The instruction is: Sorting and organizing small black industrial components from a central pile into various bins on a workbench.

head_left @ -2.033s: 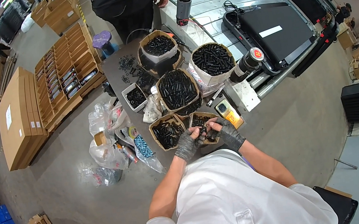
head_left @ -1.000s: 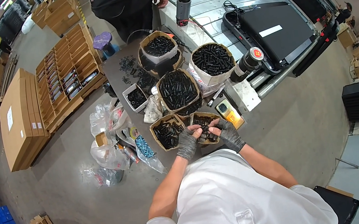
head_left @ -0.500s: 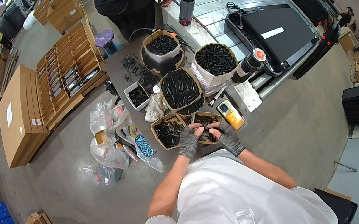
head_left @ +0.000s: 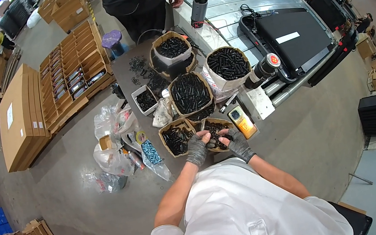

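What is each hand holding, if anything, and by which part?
It cannot be told: the left hand and right hand are at an open carton of small dark parts, but anything held is too small to distinguish.

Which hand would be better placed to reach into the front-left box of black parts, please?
Probably the left hand: it is right beside that box. The right hand is farther away, at the neighbouring box's right side.

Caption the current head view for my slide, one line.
Left hand and right hand, in dark-grey fingerless gloves, poised over an open brown cardboard box of small black parts.
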### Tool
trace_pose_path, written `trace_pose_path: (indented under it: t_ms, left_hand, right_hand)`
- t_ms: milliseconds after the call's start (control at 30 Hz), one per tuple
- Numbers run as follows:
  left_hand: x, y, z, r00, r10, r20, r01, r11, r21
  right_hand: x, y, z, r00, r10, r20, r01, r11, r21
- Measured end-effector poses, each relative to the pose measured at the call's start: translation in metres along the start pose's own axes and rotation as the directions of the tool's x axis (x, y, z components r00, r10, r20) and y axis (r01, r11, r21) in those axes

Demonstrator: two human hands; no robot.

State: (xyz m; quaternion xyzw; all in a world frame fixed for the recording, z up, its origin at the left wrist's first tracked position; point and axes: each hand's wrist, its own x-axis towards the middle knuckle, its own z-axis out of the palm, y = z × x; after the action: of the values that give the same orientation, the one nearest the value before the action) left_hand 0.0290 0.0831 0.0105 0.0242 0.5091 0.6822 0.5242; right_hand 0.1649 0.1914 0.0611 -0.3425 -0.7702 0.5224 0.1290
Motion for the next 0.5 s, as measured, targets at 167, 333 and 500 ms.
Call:
trace_pose_path:
  t_ms: [167, 333, 500]
  left_hand:
    - [0.000, 0.000, -0.003, 0.999, 0.051, 0.014, -0.052, 0.997, 0.049]
    - [-0.006, 0.007, -0.001, 0.991, 0.132, 0.006, -0.132, 0.985, 0.114]
    - [-0.006, 0.006, 0.000, 0.983, 0.184, 0.014, -0.184, 0.967, 0.176]
  right_hand:
    - [0.009, 0.017, 0.004, 0.994, -0.052, 0.091, 0.066, 0.985, -0.158]
    - [0.015, -0.019, 0.009, 1.000, 0.016, -0.003, -0.016, 1.000, -0.008]
    - [0.016, -0.029, 0.013, 1.000, -0.027, -0.015, 0.025, 0.993, -0.117]
